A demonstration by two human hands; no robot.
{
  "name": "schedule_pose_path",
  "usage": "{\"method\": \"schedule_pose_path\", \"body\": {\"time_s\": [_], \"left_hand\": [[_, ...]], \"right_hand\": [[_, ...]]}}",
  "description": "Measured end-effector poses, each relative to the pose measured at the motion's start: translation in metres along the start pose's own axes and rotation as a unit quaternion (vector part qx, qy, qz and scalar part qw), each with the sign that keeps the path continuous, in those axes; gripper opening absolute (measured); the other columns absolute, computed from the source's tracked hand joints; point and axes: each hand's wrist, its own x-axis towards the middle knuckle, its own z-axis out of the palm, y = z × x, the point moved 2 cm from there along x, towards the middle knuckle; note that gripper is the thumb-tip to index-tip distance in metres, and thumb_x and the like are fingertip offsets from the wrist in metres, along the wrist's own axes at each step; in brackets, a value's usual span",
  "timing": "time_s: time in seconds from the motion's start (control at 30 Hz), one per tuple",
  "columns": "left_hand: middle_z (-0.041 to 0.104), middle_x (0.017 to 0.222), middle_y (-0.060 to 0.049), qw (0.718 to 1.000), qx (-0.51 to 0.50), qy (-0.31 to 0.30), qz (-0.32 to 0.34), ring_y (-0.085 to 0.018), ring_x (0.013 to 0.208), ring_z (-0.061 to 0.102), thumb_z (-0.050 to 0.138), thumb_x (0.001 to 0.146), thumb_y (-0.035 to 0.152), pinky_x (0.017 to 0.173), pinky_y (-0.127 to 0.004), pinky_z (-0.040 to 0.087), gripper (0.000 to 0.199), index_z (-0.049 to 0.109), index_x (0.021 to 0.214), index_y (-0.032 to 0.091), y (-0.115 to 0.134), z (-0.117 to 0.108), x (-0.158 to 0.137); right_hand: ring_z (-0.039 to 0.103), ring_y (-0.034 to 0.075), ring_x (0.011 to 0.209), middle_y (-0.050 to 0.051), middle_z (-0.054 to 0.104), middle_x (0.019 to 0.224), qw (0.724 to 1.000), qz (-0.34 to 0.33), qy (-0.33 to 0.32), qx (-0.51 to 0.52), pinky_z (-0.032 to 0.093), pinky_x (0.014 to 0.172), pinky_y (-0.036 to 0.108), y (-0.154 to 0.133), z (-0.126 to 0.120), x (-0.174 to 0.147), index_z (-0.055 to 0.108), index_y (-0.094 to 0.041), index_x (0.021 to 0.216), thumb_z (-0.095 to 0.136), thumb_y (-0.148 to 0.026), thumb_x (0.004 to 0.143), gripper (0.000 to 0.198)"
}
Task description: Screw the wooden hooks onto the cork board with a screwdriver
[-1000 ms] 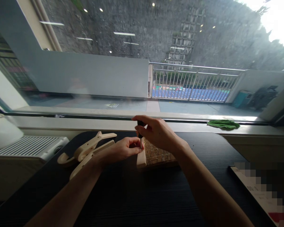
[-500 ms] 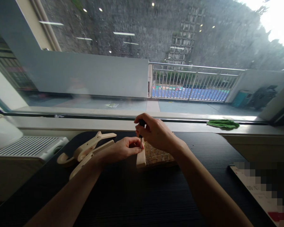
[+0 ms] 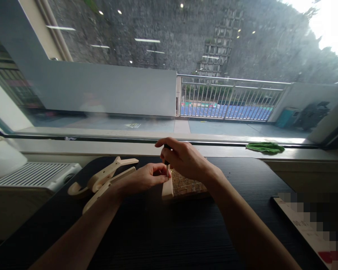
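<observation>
My right hand (image 3: 187, 157) is wrapped around the dark handle of a screwdriver (image 3: 167, 162), its index finger stretched over the top. The screwdriver stands nearly upright, and its metal shaft runs down to a pale wooden bar (image 3: 167, 192). Beside the shaft's lower end, my left hand (image 3: 143, 177) pinches with thumb and fingers close to the bar. What lies between those fingertips is too small to make out. A brown, woven-looking panel (image 3: 187, 185) adjoins the bar on the right, partly covered by my right hand and forearm.
Several curved wooden pieces (image 3: 107, 176) lie on the black table (image 3: 163, 232) to the left. At the right edge sits a flat board (image 3: 295, 223), partly pixelated. A green cloth (image 3: 265, 147) rests on the windowsill. A white radiator (image 3: 36, 174) stands at the left.
My right hand has turned slightly on the screwdriver handle and shifted a little left and down, its index finger now straighter. My left hand keeps its place.
</observation>
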Motion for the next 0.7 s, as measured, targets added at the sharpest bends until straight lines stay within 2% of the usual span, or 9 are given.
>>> {"method": "schedule_pose_path", "body": {"time_s": [0.17, 0.37, 0.6, 0.7], "left_hand": [[0.060, 0.084, -0.001, 1.000, 0.011, 0.008, 0.003, -0.018, 0.080, 0.054, 0.051, 0.079, 0.041, 0.073, -0.028, 0.042, 0.024, 0.058, 0.087, 0.020, 0.0032, -0.0006, -0.0008], [0.059, 0.083, 0.000, 1.000, 0.009, 0.013, 0.007, -0.017, 0.079, 0.054, 0.050, 0.078, 0.041, 0.071, -0.026, 0.041, 0.024, 0.057, 0.087, 0.020, 0.0071, 0.0007, -0.0017], [0.060, 0.083, 0.000, 1.000, 0.012, 0.011, 0.001, -0.017, 0.079, 0.054, 0.050, 0.078, 0.041, 0.070, -0.027, 0.041, 0.024, 0.058, 0.087, 0.021, 0.0041, -0.0001, -0.0015], [0.060, 0.084, 0.000, 1.000, 0.013, 0.007, -0.002, -0.018, 0.080, 0.054, 0.050, 0.079, 0.041, 0.071, -0.027, 0.041, 0.024, 0.058, 0.088, 0.020, 0.0035, -0.0004, -0.0015]], "right_hand": [[0.051, 0.008, 0.064, 0.001, 0.062, 0.079, 1.000, 0.008, 0.000, -0.003, 0.035, 0.061, 0.023, -0.0010, -0.0038, -0.0008, 0.054, -0.022, 0.116, 0.036, -0.023, 0.089, 0.033], [0.050, 0.009, 0.062, 0.000, 0.063, 0.076, 0.999, 0.021, 0.037, -0.014, 0.035, 0.060, 0.023, 0.0053, -0.0041, 0.0004, 0.060, -0.021, 0.104, 0.045, -0.030, 0.086, 0.025], [0.050, 0.008, 0.065, 0.000, 0.064, 0.084, 0.999, 0.004, 0.047, -0.005, 0.035, 0.062, 0.022, -0.0016, -0.0026, 0.0011, 0.063, -0.021, 0.102, 0.045, -0.023, 0.085, 0.025], [0.049, 0.008, 0.063, 0.000, 0.063, 0.082, 0.999, 0.011, 0.040, 0.001, 0.035, 0.061, 0.023, -0.0028, -0.0031, 0.0004, 0.064, -0.021, 0.101, 0.045, -0.022, 0.084, 0.026]]}}
